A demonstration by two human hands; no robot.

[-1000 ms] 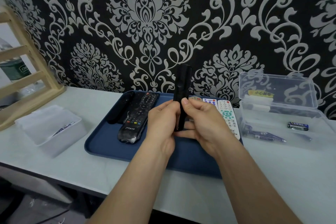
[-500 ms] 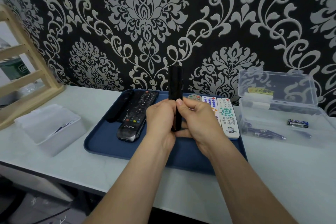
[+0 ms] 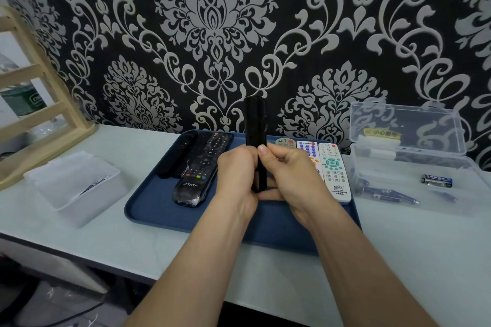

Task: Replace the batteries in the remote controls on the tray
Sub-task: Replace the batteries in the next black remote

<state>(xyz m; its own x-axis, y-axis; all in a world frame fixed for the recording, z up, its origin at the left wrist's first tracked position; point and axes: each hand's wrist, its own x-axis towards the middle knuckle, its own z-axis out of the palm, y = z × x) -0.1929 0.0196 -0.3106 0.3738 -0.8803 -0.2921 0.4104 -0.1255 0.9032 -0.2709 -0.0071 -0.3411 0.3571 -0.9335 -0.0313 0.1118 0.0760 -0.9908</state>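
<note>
Straightened upright, black remote [image 3: 255, 125] sits gripped by left hand [image 3: 235, 175] and, seemingly, right hand [image 3: 289, 180].

1. At table [image 3: 398, 247] centre: tray [image 3: 148, 210].
2. On tray, left: 2 remotes [image 3: 202, 167]; right: 3 remotes [image 3: 333, 170] side by side.
3. Above tray, upright between left hand [image 3: 236, 170] and right hand [image 3: 289, 175]: held remote [image 3: 255, 125].
4. Right of tray: box [image 3: 451, 204], batteries [image 3: 437, 180] inside.
5. Left of tray: tub [image 3: 74, 188], rack [image 3: 50, 69] behind.

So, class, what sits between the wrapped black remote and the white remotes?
In the head view: the left hand and right hand, holding a slim black remote upright over the tray.
</note>
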